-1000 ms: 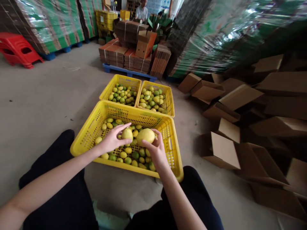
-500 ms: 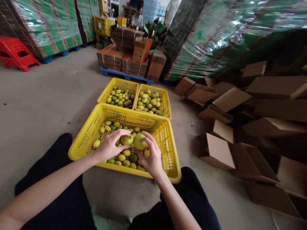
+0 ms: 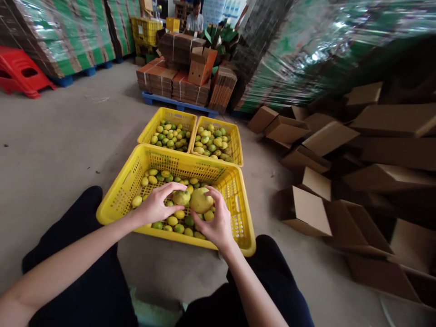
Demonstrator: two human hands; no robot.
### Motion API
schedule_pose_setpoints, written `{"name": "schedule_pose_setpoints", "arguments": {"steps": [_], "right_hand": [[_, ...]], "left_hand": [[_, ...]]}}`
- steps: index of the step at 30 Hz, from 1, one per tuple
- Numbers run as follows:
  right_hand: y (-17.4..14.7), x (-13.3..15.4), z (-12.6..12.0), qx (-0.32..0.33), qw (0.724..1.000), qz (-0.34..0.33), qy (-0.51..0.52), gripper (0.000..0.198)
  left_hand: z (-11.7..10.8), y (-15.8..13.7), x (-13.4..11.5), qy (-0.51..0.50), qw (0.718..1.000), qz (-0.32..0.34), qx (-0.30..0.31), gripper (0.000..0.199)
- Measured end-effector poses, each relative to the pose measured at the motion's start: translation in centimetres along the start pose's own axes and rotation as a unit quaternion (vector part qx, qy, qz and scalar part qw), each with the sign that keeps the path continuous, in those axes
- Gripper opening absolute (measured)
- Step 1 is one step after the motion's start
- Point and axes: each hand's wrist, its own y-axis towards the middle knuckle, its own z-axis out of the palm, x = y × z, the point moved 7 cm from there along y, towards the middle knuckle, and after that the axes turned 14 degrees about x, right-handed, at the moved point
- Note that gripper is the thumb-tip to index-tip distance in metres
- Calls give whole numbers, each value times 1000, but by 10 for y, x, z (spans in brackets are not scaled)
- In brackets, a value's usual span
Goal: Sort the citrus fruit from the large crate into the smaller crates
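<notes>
My left hand (image 3: 162, 202) is closed around a greenish-yellow lemon (image 3: 181, 197), gripped between thumb and fingers. In my right hand (image 3: 218, 220) is a larger, paler yellow lemon (image 3: 200, 200), held the same way. The two fruits are side by side above a large yellow plastic crate (image 3: 117, 193) with slotted walls. Inside that crate lie many loose yellow and green lemons (image 3: 172, 220), partly hidden by my hands.
Two smaller yellow crates, one on the left (image 3: 145, 129) and one on the right (image 3: 240, 145), hold more lemons just beyond. Cardboard boxes (image 3: 311, 211) are heaped at right. Flattened cartons sit on a blue pallet (image 3: 180, 104); a red stool (image 3: 27, 72) and a person (image 3: 195, 22) are farther back.
Both hands still hold their lemons over the crate. The right-hand lemon has turned slightly in the fingers, showing more of its side. The view has shifted a little.
</notes>
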Motion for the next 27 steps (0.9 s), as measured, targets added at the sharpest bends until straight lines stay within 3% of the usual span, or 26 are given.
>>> {"name": "schedule_pose_setpoints", "arguments": {"steps": [4, 8, 10, 12, 15, 17, 19, 24, 27], "right_hand": [[0, -4, -1, -17, 999, 14, 44, 49], [-4, -20, 5, -23, 975, 83, 203, 56], [-8, -30, 14, -25, 941, 136, 310, 58], [-12, -38, 28, -19, 885, 192, 423, 54], [-15, -40, 51, 2, 788, 255, 560, 44], [-14, -41, 58, 3, 744, 285, 604, 41], [-13, -42, 59, -7, 714, 300, 632, 37], [-8, -41, 53, -18, 654, 276, 704, 35], [-13, -47, 53, -35, 629, 315, 710, 27]], "left_hand": [[-1, 0, 0, -53, 998, -15, -13, 45], [-6, 4, -2, -81, 996, -34, -20, 49], [-5, 9, 1, -120, 991, -62, 6, 48], [0, 12, 11, -195, 975, -102, 26, 43], [10, 13, 33, -318, 934, -163, 10, 29], [15, 12, 45, -370, 910, -187, -14, 21], [17, 12, 53, -402, 894, -198, -28, 21], [8, 16, 59, -411, 887, -208, -25, 51], [5, 17, 63, -416, 880, -224, -47, 52]]}}
